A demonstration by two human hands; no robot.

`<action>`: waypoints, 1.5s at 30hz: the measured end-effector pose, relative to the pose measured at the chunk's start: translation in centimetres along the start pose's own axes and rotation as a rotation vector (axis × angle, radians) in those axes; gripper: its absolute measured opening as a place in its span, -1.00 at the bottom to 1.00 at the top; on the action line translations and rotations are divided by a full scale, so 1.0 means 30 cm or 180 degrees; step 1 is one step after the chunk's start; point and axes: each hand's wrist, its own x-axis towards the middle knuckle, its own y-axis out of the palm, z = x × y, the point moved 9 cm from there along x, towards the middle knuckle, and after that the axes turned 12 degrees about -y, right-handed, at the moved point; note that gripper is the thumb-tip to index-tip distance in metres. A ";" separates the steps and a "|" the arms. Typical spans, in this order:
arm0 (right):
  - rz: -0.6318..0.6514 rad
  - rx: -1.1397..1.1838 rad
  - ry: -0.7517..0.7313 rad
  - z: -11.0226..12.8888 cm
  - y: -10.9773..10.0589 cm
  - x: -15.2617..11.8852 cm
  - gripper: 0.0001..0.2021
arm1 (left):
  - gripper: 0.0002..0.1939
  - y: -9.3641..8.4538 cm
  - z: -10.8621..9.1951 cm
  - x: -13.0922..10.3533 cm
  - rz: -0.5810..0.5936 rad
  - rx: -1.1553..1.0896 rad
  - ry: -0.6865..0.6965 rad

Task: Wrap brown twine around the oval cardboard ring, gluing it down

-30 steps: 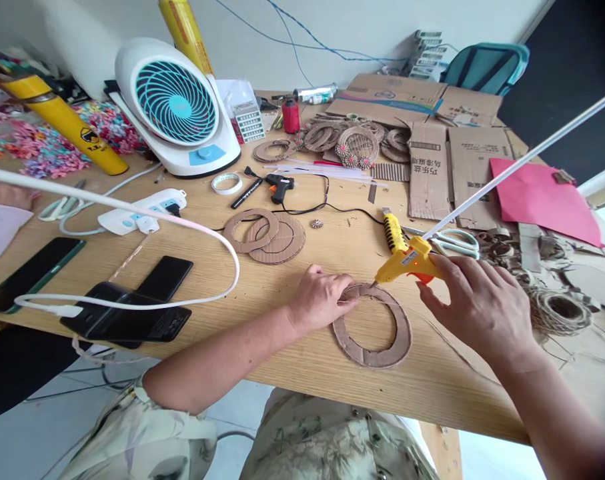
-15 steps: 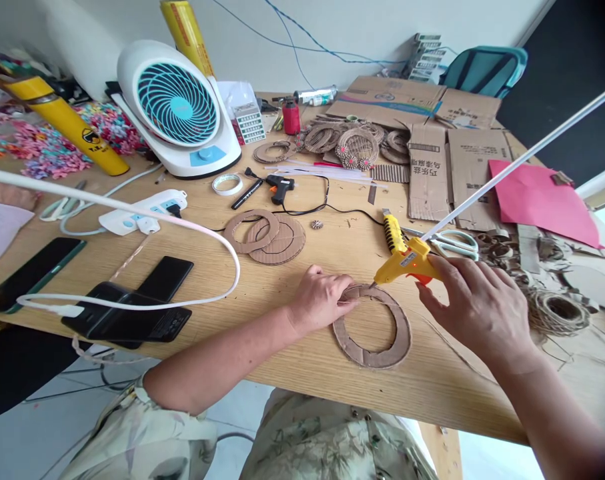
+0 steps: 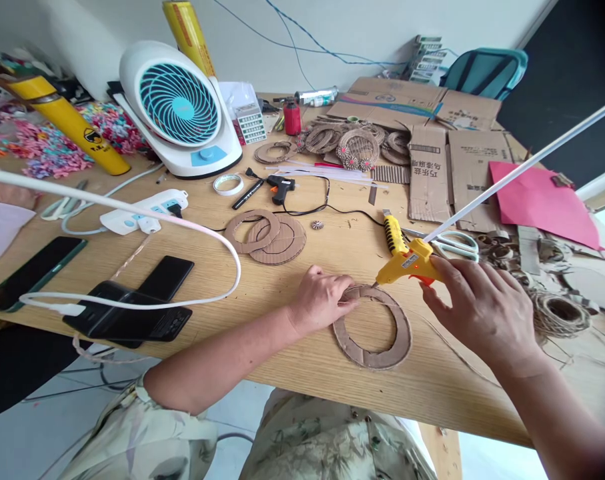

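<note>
A flat cardboard ring [image 3: 403,333] lies on the wooden table in front of me. The fingers of my left hand [image 3: 323,300] are closed on its upper left edge, together with a thin strand of twine. In my right hand [image 3: 482,303] is a yellow hot glue gun [image 3: 405,263], its small light glowing red and a long clear glue stick [image 3: 527,167] poking out the back. The gun's nozzle points down at the ring's top edge, touching or nearly touching it. From the ring the twine [image 3: 457,353] trails right across the tabletop.
A yellow utility knife [image 3: 393,233] and scissors [image 3: 455,245] lie just beyond the glue gun. More cardboard rings [image 3: 252,231], a black glue gun [image 3: 281,190] and a fan [image 3: 179,110] stand farther back. A white cable [image 3: 132,303] loops at left; a twine roll [image 3: 562,313] sits at right.
The glue gun and my right hand have shifted very slightly to the right along the ring's top edge. My left hand and the ring stay in place.
</note>
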 end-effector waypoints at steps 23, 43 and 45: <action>-0.0039 0.0047 -0.0136 -0.006 -0.025 -0.006 -0.57 | -0.75 0.006 -0.001 0.001 0.0102 0.0012 -0.0040; -0.0097 0.0106 -0.0217 0.000 -0.035 0.013 -0.57 | -0.76 -0.003 -0.004 -0.002 0.0062 0.0023 -0.0034; -0.0114 0.0086 -0.0248 0.007 -0.036 0.019 -0.59 | -0.76 -0.003 -0.003 -0.002 0.0057 0.0009 -0.0038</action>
